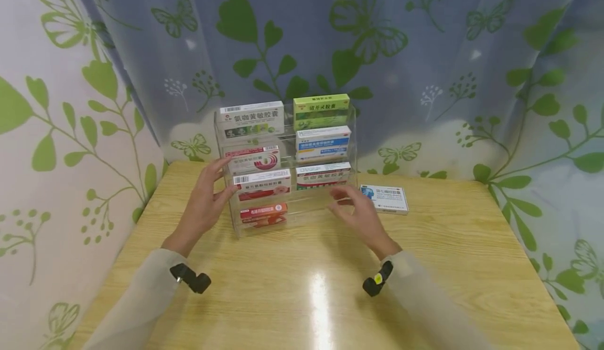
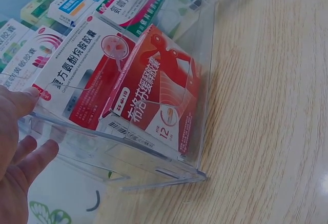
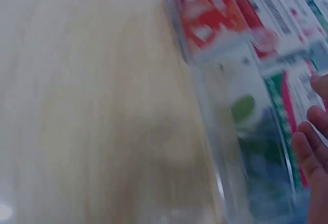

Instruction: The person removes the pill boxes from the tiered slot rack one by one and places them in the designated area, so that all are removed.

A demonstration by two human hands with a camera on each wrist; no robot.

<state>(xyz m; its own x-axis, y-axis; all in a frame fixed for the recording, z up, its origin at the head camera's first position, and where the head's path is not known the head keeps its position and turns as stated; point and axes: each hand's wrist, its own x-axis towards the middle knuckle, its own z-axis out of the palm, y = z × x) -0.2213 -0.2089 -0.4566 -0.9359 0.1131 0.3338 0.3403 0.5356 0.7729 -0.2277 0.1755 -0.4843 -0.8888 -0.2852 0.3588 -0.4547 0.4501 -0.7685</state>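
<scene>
A clear plastic display rack [image 1: 306,206] stands on the table, with medicine boxes in its tiers. My left hand [image 1: 203,198] holds the rack's left side, the thumb near the front edge by a red-and-white box [image 2: 77,70] and other fingers outside the side wall. Below that box sits an orange-red medicine box [image 2: 159,90] in the lowest tier. My right hand [image 1: 356,211] is at the rack's lower right, fingers loosely bent with nothing between them. It is just in front of a white, red and green box [image 1: 323,176]; whether it touches the rack is unclear.
A white-and-blue medicine box [image 1: 384,199] lies flat on the table [image 1: 283,292], right of the rack. Other boxes, including a green one [image 1: 321,111], fill the upper tiers. A patterned curtain [image 1: 302,35] hangs behind.
</scene>
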